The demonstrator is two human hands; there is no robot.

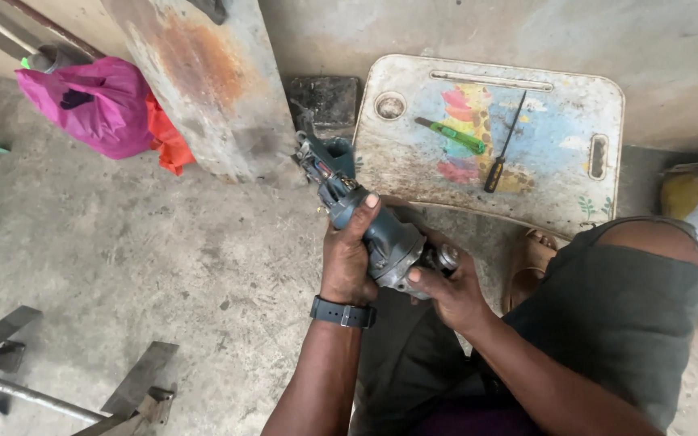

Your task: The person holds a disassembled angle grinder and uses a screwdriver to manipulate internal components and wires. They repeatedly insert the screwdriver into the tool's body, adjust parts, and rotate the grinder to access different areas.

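The left hand (347, 257) has a full grip around the body of a grey-blue angle grinder (365, 218), held above the concrete floor (163, 258). The right hand (454, 295) closes on its metal head, probably at the spindle. Behind lies a worn tray (567, 186) with a screwdriver (504, 145).

A seated person's left hand (347, 257) grips a blue-grey angle grinder (365, 218); the right hand (452, 292) supports its metal head. Behind lies a worn tray (559, 173) with two screwdrivers.
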